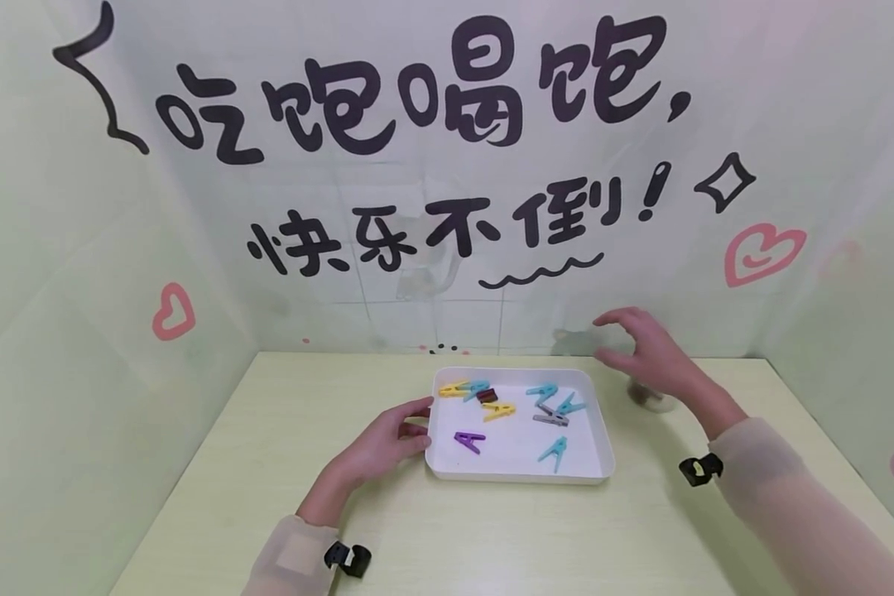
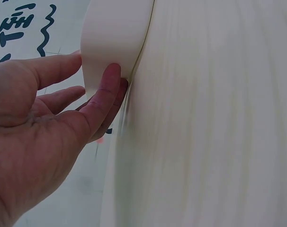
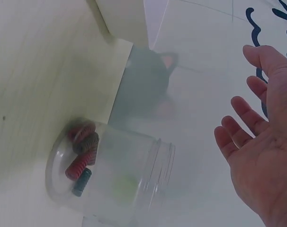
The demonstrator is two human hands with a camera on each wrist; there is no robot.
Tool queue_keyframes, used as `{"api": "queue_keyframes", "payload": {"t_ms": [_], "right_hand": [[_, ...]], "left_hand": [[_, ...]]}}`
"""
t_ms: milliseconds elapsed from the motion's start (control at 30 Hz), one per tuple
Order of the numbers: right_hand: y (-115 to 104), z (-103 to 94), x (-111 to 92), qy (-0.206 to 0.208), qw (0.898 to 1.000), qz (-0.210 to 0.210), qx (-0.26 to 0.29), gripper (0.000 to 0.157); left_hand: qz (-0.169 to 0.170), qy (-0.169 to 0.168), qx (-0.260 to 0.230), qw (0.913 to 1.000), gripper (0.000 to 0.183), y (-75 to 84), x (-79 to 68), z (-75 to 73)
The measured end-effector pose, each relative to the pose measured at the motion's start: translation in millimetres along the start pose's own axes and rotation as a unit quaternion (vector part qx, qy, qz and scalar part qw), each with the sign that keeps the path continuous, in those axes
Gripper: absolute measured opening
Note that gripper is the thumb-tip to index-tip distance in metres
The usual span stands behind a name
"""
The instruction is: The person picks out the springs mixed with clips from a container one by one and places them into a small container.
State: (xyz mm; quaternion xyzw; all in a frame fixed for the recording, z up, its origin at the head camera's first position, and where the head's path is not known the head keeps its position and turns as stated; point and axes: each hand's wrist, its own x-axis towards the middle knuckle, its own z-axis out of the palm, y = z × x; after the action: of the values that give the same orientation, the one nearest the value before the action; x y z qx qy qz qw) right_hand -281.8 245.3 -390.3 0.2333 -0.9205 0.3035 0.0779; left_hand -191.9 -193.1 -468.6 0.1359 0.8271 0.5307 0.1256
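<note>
My left hand (image 1: 382, 443) rests its fingertips on the left wall of a white tray (image 1: 507, 468). In the left wrist view its fingers lie against the tray's side (image 2: 114, 33), not curled round it. Inside the tray lie several plastic clothespins: a purple one (image 1: 471, 442), a yellow one (image 1: 499, 410), a grey one (image 1: 550, 415) and a blue one (image 1: 557, 452) among them. My right hand (image 1: 651, 356) is raised at the back right with nothing in it, fingers loosely bent. Beside it, a lidless clear jar (image 3: 129, 165) holds several ribbed coils (image 3: 78, 165), red, dark and teal.
A small dark red ribbed piece (image 1: 487, 396) lies among the clothespins at the tray's back. The pale wooden table (image 1: 447, 546) ends at a printed backdrop (image 1: 432, 323) behind the tray, with side panels left and right.
</note>
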Motion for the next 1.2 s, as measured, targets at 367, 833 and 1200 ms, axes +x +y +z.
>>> {"api": "queue_keyframes", "payload": {"t_ms": [367, 833, 1200], "right_hand": [[-13.2, 24.1, 23.8, -0.040, 0.999, -0.019, 0.025, 0.040], [-30.0, 61.6, 49.7, -0.114, 0.992, -0.047, -0.015, 0.020], [-54.9, 88.9, 63.6, -0.176, 0.982, -0.054, -0.039, 0.018]], "left_hand": [[0.009, -0.007, -0.001, 0.9999, 0.062, 2.3, -1.2, -1.2], [0.007, -0.003, -0.007, 0.9999, 0.061, 2.6, -2.1, -0.9], [0.007, -0.005, -0.004, 1.0000, 0.061, -0.5, -1.5, -1.8]]}}
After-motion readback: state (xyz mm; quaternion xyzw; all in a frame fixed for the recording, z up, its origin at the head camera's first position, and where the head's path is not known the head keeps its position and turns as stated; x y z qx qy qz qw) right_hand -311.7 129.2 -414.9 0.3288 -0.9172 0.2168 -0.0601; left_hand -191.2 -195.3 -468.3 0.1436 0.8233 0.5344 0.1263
